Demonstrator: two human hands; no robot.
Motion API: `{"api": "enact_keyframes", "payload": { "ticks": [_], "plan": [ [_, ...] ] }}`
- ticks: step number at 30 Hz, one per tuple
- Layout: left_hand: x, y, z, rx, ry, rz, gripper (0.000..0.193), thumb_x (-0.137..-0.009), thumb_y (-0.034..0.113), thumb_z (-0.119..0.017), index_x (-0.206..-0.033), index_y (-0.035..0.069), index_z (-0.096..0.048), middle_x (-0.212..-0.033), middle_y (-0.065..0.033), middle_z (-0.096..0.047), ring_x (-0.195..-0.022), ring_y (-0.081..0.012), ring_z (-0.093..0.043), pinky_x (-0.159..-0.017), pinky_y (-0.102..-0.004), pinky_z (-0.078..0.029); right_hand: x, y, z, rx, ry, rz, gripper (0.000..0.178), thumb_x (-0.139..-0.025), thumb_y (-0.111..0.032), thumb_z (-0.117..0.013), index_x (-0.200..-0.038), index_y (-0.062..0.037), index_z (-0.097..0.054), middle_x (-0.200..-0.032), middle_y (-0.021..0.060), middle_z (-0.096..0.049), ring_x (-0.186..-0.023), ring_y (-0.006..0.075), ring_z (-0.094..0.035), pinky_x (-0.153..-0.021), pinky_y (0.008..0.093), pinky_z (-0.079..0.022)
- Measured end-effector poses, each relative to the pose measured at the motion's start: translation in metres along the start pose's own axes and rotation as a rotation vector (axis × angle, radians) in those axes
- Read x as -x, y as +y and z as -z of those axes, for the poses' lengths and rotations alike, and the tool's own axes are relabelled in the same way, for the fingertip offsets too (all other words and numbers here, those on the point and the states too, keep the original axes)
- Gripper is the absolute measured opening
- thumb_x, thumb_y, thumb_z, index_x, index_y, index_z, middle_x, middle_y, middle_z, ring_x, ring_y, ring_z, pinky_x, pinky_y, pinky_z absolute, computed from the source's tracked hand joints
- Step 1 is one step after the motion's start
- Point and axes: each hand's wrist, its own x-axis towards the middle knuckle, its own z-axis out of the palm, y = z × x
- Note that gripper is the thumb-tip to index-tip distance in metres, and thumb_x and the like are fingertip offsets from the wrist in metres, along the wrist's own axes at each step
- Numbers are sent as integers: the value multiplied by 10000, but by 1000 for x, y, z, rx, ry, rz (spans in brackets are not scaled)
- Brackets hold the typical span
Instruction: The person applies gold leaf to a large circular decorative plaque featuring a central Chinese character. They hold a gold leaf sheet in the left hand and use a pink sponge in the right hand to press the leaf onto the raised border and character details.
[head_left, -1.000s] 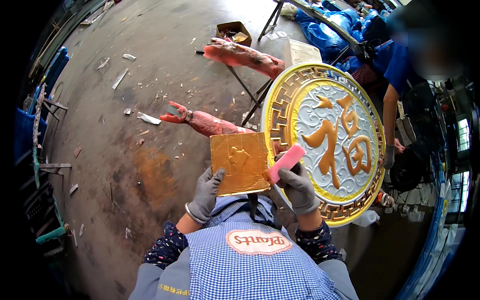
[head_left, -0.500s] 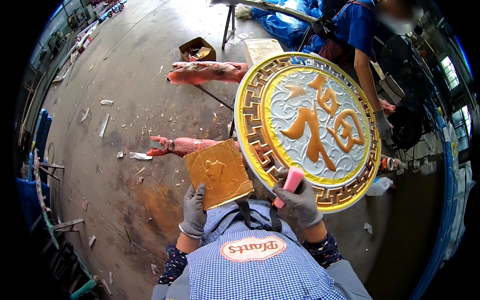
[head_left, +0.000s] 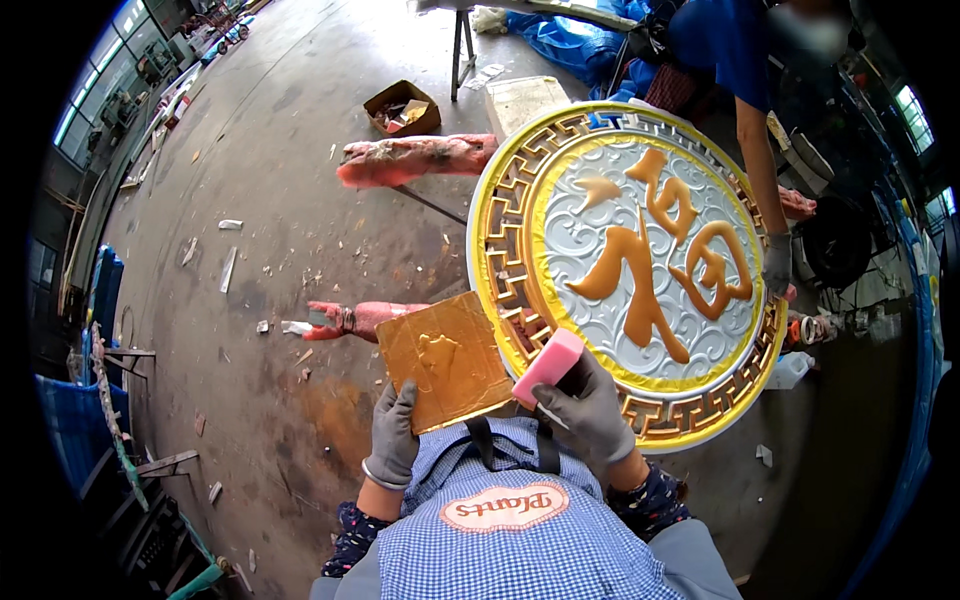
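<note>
My left hand (head_left: 393, 432), in a grey glove, grips the lower left corner of a square board (head_left: 432, 385) smeared with wet gold paint. A pink sponge block (head_left: 550, 366) is pinched in my gloved right hand (head_left: 590, 410), just right of the board's edge. Behind the sponge stands a large round relief panel (head_left: 625, 250) with a yellow rim, a gold fret border and raised gold characters on a silver-white scrolled ground. The sponge overlaps the panel's lower left rim in view; whether it touches I cannot tell.
Pink wrapped support arms (head_left: 415, 160) stick out left from beneath the panel. A cardboard box (head_left: 403, 108) of scraps sits on the littered floor. At the far right side a co-worker's gloved hand (head_left: 777, 265) is at the panel's edge. A white jug (head_left: 790, 370) stands below it.
My right hand has brought the sponge left, closer to the board, and turned it. The co-worker's arm has shifted slightly, and the whole view has moved a little.
</note>
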Motion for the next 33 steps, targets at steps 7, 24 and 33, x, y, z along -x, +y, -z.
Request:
{"api": "enact_keyframes", "payload": {
  "ticks": [7, 24, 33],
  "plan": [
    [-92, 40, 32, -100, -124, 86, 412, -1101, 240, -618, -1433, -3, -595, -1326, -64, -697, -1158, -138, -669, -992, -302, -552, -49, 4, -55, 464, 230, 182, 555, -874, -111, -842, -1351, 25, -593, -1046, 142, -744, -936, 166, -732, -840, 309, -591],
    [-222, 191, 135, -203, -432, 301, 412, -1110, 261, -601, -1409, -22, -576, -1287, -68, -694, -1107, -130, -679, -953, -299, -565, -146, 32, -292, 636, 570, 290, 387, -887, -123, -855, -1189, 12, -655, -1119, 108, -705, -991, 176, -690, -865, 335, -569],
    [-213, 222, 175, -379, -440, 346, 424, -1096, 267, -627, -1401, -23, -581, -1267, -81, -707, -1098, -148, -692, -945, -309, -575, -117, 67, -311, -628, 438, 165, 498, -1036, -151, -681, -1483, -38, -494, -1358, 87, -637, -1257, 245, -650, -1018, 402, -576]
  ]
}}
